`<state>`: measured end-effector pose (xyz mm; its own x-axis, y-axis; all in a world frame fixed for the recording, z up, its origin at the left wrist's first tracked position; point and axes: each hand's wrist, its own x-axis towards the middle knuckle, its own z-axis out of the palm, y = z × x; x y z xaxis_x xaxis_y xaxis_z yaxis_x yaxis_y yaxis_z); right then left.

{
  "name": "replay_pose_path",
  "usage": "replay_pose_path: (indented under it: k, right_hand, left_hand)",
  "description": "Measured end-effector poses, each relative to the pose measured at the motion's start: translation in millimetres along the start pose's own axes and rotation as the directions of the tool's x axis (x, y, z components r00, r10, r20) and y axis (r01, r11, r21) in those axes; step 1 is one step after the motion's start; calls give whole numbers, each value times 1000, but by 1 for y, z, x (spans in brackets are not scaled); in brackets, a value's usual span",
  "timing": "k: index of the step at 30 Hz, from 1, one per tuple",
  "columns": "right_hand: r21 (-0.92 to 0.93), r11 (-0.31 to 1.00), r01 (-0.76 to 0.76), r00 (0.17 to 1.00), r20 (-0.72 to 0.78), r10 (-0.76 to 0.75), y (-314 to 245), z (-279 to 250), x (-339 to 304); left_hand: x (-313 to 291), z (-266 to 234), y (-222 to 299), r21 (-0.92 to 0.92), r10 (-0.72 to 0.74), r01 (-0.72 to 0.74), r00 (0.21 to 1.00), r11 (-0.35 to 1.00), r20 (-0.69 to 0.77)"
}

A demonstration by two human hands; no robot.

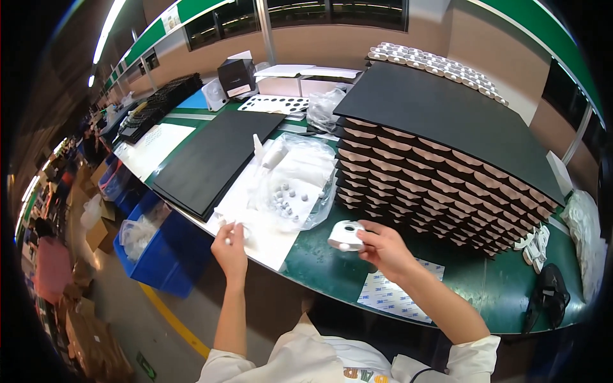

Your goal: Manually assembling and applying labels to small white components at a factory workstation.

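My right hand (387, 247) grips a small white plastic housing (345, 236) by its right side, above the green bench. A dark oval mark shows on top of the housing. At the front edge of the bench, my left hand (231, 252) is closed in a pinch; whatever its fingers hold is too small and pale to make out against the white sheet (271, 249). Beyond both hands lies an open clear plastic bag (313, 159) with several small round white parts (285, 199) in it. A white nozzle-tipped bottle (258, 145) is beside the bag.
Black boards (217, 153) lie to the left. A tall stack of black trays (447, 166) with pale pieces between them stands at right, white housings (440, 67) along its far side. A printed sheet (405, 290), a black tool (548, 297) and a blue bin (156, 249) are nearby.
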<state>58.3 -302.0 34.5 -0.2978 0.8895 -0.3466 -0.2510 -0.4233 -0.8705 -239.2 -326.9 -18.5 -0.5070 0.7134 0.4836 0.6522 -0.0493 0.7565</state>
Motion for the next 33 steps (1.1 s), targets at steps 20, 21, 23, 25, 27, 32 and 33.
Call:
replay_pose_path:
  k: [20,21,23,25,27,32,33]
  right_hand:
    - [-378,902,210,940,332,-80,-3,35,-2]
    - [-381,899,215,941,327,-86,-17,36,-13]
    - [-415,742,527,824,464,-326,-46,42,-37]
    - [-445,569,692,722,430,-542,-84,48,-47]
    - [-461,441,770,602,299,-740,-127,54,-43]
    - [-879,51,474,390,158,-907,-220,9,22]
    - [-948,-56,313,405,186,-895,-226,4,31]
  left_hand:
    - [-36,-7,79,-296,357,-276,895,914,268]
    - [-25,-12,70,-223,311,-265,929,938,202]
    - [-4,-24,50,-100,320,-318,947,943,6]
    - [12,-36,34,-121,246,-265,958,957,-148]
    - [19,-44,9,-176,172,-199,973,964,-156]
    - [11,-21,40,-819,-173,564,822,105,543]
    - [5,-15,56,-796,-215,604,782,33,585]
